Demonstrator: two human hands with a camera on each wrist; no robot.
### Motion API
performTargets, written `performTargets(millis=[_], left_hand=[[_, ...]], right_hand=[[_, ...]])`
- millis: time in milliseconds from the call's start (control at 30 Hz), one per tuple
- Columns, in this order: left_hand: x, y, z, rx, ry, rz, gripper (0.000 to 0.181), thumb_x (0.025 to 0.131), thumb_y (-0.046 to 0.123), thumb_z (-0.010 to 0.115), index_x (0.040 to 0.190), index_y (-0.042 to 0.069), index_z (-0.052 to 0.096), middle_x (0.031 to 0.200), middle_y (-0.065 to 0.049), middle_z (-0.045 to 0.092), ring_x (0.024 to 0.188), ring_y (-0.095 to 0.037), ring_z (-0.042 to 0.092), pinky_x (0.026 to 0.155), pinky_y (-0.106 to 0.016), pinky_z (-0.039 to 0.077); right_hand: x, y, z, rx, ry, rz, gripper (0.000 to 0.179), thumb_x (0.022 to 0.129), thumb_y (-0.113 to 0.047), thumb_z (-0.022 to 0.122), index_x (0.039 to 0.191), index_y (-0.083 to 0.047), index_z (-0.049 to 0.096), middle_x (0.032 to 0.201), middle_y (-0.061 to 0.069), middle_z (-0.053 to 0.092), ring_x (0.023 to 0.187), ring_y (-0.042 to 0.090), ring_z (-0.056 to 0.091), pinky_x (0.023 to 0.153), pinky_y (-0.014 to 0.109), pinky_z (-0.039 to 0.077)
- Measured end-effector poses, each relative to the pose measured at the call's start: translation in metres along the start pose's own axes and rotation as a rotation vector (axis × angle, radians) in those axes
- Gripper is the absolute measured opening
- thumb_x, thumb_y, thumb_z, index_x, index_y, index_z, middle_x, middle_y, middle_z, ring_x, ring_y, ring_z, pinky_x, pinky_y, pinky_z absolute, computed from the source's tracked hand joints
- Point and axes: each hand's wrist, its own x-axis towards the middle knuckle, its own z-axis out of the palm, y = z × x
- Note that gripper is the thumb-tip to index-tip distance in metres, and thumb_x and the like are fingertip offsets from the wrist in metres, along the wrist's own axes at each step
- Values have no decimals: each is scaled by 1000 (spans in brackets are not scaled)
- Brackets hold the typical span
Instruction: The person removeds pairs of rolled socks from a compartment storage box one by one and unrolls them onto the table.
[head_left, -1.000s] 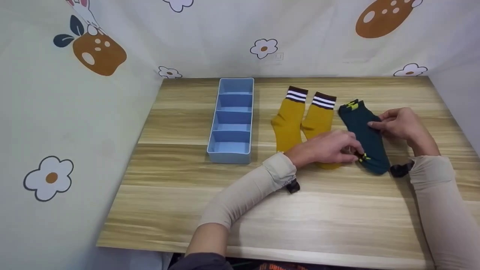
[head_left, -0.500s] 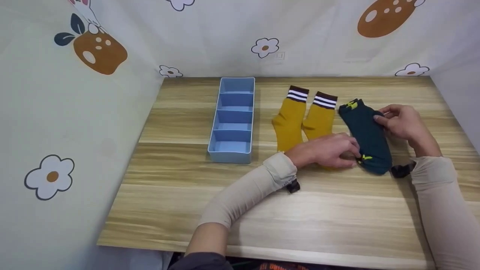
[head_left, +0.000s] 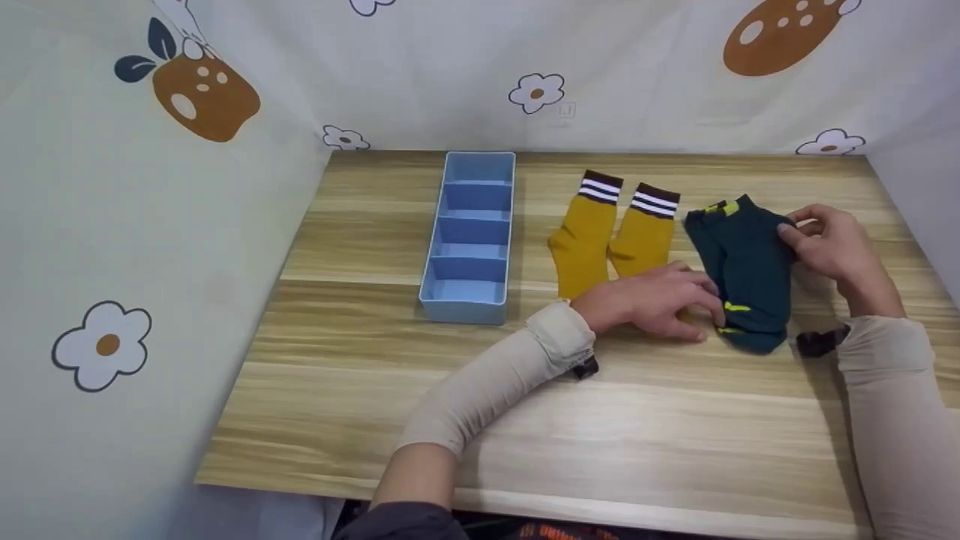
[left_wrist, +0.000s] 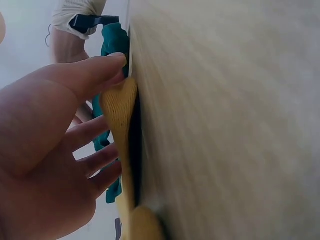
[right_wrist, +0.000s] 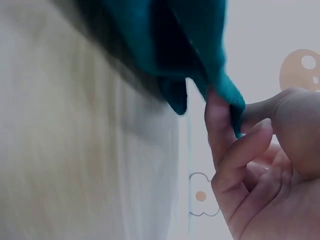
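Observation:
Two dark green ankle socks (head_left: 759, 262) with yellow marks lie overlapping on the right of the table. My right hand (head_left: 836, 240) pinches the upper sock's right edge between thumb and forefinger; the right wrist view shows the green cloth (right_wrist: 220, 90) lifted there. At the toe end, my left hand (head_left: 660, 301) touches the lower sock's left edge with its fingertips, thumb held apart. Under that hand lies one of two mustard socks (head_left: 643, 244) with striped cuffs, its foot partly hidden. The other mustard sock (head_left: 585, 240) is flat beside it.
A light blue box (head_left: 463, 311) with several compartments in a row stands left of the socks. The wooden table (head_left: 360, 390) meets patterned cloth walls (head_left: 450, 82) at the back and sides.
My right hand has moved right, drawing the upper green sock with it. More of the lower green sock now shows at left and toe. The left hand has stayed nearly in place.

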Motion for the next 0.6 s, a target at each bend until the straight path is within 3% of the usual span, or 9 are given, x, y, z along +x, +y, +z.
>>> performTargets(millis=[200,600], left_hand=[[-3,-1,-3,7,-21,-9,38,110,49,59,145,38,67,164,8,51,152,-6,40,122,-24,25],[-4,-1,-4,-8,-54,-31,38,111,48,57,147,40,65,168,10,47,156,-7,35,125,-24,22]], right_hand=[[-2,13,-7,4,-70,37,46,111,-32,60,138,6,56,83,-22,64,76,1,60,64,24,54],[-4,38,-21,63,-109,113,47,112,-31,58,137,8,53,81,-25,63,74,-1,62,67,24,55]])
